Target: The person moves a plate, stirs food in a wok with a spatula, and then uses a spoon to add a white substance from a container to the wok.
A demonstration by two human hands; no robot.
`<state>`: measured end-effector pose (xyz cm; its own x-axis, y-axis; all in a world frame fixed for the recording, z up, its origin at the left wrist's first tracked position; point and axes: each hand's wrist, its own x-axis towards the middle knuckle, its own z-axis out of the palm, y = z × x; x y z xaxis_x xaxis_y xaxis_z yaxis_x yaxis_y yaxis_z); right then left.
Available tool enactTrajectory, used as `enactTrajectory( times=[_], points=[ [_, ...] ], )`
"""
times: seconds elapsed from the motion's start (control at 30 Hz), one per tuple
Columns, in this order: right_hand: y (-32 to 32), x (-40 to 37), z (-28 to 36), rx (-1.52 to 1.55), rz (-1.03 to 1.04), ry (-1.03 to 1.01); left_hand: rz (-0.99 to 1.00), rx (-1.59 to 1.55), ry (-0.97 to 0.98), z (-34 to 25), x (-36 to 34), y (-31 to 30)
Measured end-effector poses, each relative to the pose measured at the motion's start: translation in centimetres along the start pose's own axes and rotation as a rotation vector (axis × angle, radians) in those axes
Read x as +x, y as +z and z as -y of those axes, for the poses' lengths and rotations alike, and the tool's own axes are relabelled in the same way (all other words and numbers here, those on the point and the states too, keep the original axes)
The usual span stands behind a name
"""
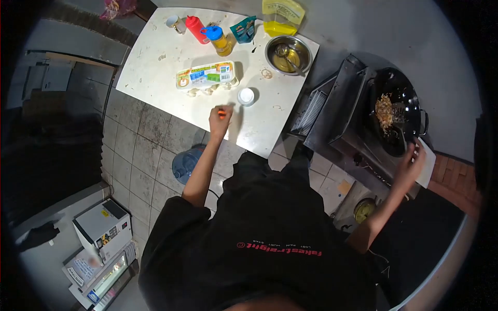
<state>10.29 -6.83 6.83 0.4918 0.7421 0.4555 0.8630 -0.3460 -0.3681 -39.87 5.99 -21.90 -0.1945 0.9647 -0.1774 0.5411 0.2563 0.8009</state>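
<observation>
L hand (221,121): sm. orange item (222,113) pinched, nr table's (150,78) near edge; prob. light, take by sides. R hand (412,161): by wok's (410,95) near rim, spatula (398,113) inside; grip: can't tell. Prob. stiff, take by handle.

The left hand (220,123) is hiding most of an orange object (222,113), leaving its kind unclear. The right hand's fingers (416,150) are obscuring whatever they are touching beside the wok (415,96). The top edge is cutting off the yellow pouch (283,18) and pink bag (118,8). The teal packet's (244,30) lettering is appearing too small to read.
</observation>
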Motion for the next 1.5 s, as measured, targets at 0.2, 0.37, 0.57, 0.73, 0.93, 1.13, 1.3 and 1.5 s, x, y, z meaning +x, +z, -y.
enactTrajectory(
  times=[0.2, 0.37, 0.57, 0.73, 0.93, 1.13, 1.3, 1.5],
  points=[
    [9.9, -8.4, 13.5, 0.439, 0.547, -0.127, -0.114, -0.554, -0.114, 1.3, 8.5, 4.0],
    [20.3, -14.9, 17.4, 0.749, 0.880, -0.017, -0.152, -0.784, -0.205, 0.6, 9.5, 4.8],
    [30.2, -15.9, 21.8, 0.754, 0.933, 0.002, 0.026, -0.760, -0.187, 1.7, 9.5, 4.1],
    [35.0, -16.2, 24.2, 0.575, 0.846, -0.201, 0.041, -0.777, -0.276, 1.0, 6.8, 4.4],
    [35.6, -15.5, 23.2, 0.610, 0.861, -0.158, 0.082, -0.809, -0.271, 1.4, 3.8, 3.0],
    [34.9, -13.2, 22.1, 0.523, 0.802, -0.123, 0.119, -0.717, -0.314, 1.2, 0.5, 2.0],
    [30.1, -10.9, 23.0, 0.391, 0.509, -0.333, 0.196, -0.664, -0.288, -0.1, 0.0, 1.7],
    [27.1, -11.5, 24.6, 0.659, 0.521, -0.257, 0.331, -0.645, -0.096, -0.3, 0.3, 0.5]
  ],
)
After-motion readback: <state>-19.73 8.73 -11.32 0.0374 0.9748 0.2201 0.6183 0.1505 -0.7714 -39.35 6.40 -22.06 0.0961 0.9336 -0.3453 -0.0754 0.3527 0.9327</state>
